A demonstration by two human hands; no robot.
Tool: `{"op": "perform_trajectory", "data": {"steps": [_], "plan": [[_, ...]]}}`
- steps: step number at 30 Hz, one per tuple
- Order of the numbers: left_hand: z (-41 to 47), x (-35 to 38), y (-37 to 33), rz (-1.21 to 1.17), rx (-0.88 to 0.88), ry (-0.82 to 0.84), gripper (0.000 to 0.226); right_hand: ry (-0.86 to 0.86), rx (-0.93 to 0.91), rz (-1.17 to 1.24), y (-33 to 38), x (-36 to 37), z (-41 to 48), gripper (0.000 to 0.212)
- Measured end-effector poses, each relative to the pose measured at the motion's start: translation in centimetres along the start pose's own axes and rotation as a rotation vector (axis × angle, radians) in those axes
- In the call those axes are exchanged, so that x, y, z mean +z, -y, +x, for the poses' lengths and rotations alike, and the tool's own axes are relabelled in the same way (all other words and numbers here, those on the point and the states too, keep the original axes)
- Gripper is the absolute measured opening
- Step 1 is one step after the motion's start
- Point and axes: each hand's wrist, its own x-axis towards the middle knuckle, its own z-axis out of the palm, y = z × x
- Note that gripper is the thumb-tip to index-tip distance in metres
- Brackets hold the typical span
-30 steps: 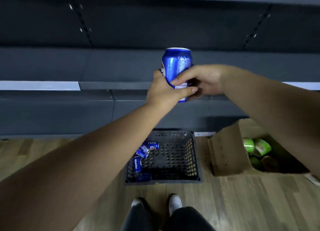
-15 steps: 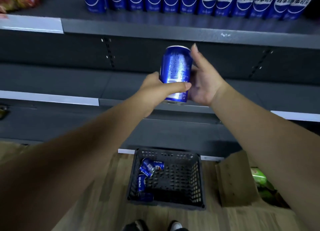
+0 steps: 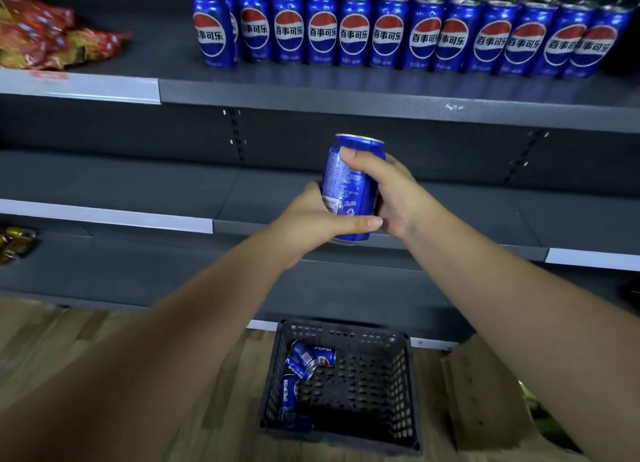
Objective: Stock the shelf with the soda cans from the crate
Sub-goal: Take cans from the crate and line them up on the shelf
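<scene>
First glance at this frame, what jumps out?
A blue soda can held upright at centre by both the left hand and the right hand. Above it, a long row of matching cans lines the top shelf. Below, a dark crate on the floor holds a few cans lying on their sides.

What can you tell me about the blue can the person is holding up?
The can is shiny blue metal with a silver top rim, small white print and a barcode facing us. It stands nearly upright in the air, in front of the bare middle shelf. The left hand cups its lower part, and the right hand wraps its upper side, fingers across the front.
</scene>
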Motion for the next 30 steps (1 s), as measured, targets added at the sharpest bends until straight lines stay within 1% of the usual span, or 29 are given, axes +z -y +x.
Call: {"op": "perform_trajectory", "data": {"steps": [1,2,4,6,7,9,10,11,12,14,15,16,17,18,20,21,22,23,25,27,28,29,30], "plan": [[-0.1,0.0,-0.2,-0.028,0.031,-0.019,0.051,-0.014,-0.017,-0.007,0.2,0.3,-0.1,0.059],[-0.2,-0.1,-0.5,-0.04,0.048,-0.031,0.041,-0.015,-0.044,-0.017,0.5,0.5,-0.2,0.06],[-0.5,-0.6,-1.1,-0.061,0.053,-0.006,0.035,0.015,-0.109,-0.033,1.2,0.8,-0.3,0.056],[-0.7,-1.5,-1.4,-0.138,0.016,0.064,0.035,0.1,-0.133,-0.035,2.0,0.8,-0.4,0.053],[-0.9,-1.7,-1.6,-0.19,-0.008,0.102,0.035,0.145,-0.12,-0.032,2.3,0.8,-0.4,0.056],[-1.1,-1.8,-1.6,-0.266,-0.029,0.149,0.044,0.18,-0.067,-0.032,2.4,0.9,-0.4,0.076],[-1.1,-1.6,-1.6,-0.287,-0.039,0.149,0.05,0.152,-0.044,-0.031,2.3,1.1,-0.5,0.084],[-1.2,-1.4,-1.7,-0.298,-0.05,0.143,0.056,0.119,-0.029,-0.018,2.1,1.3,-0.6,0.086],[-1.3,-1.1,-1.7,-0.283,-0.051,0.126,0.056,0.086,-0.027,-0.001,2.0,1.4,-0.7,0.081],[-1.6,-0.4,-1.8,-0.166,-0.001,0.074,0.04,0.002,-0.058,0.019,1.9,1.5,-0.8,0.055],[-1.7,-0.1,-1.8,-0.111,0.029,0.045,0.036,-0.035,-0.081,0.006,1.8,1.5,-0.8,0.043],[-1.8,0.2,-1.7,-0.092,0.051,0.026,0.035,-0.049,-0.104,-0.016,1.8,1.5,-0.9,0.039],[-1.9,0.3,-1.6,-0.088,0.058,0.011,0.037,-0.023,-0.124,-0.043,1.7,1.5,-1.0,0.043],[-2.0,0.2,-1.5,-0.079,0.055,0.003,0.04,0.03,-0.133,-0.069,1.8,1.6,-1.0,0.053],[-2.4,-0.2,-1.5,-0.081,0.026,0.036,0.037,0.149,-0.104,-0.082,1.8,1.3,-1.0,0.076],[-2.6,-0.4,-1.5,-0.118,0.007,0.07,0.034,0.211,-0.074,-0.071,1.9,1.2,-1.0,0.081],[-2.8,-0.6,-1.4,-0.165,-0.01,0.104,0.032,0.257,-0.047,-0.062,2.0,1.1,-1.0,0.08],[-3.0,-0.7,-1.4,-0.206,-0.025,0.131,0.031,0.27,-0.028,-0.064,2.1,1.1,-1.3,0.073],[-3.2,-0.4,-1.4,-0.248,-0.031,0.13,0.036,0.187,-0.046,-0.098,2.5,1.6,-1.8,0.057],[-3.1,0.3,-1.3,-0.261,0.002,0.052,0.049,0.069,-0.135,-0.174,2.6,2.2,-2.3,0.043],[-3.0,0.6,-1.3,-0.247,0.025,0.003,0.055,0.038,-0.186,-0.212,2.6,2.5,-2.5,0.041],[-2.9,0.8,-1.3,-0.23,0.049,-0.039,0.055,0.026,-0.214,-0.232,2.6,2.7,-2.6,0.041],[-2.8,0.9,-1.4,-0.22,0.069,-0.066,0.05,0.032,-0.218,-0.241,2.8,2.8,-2.7,0.041]]}}
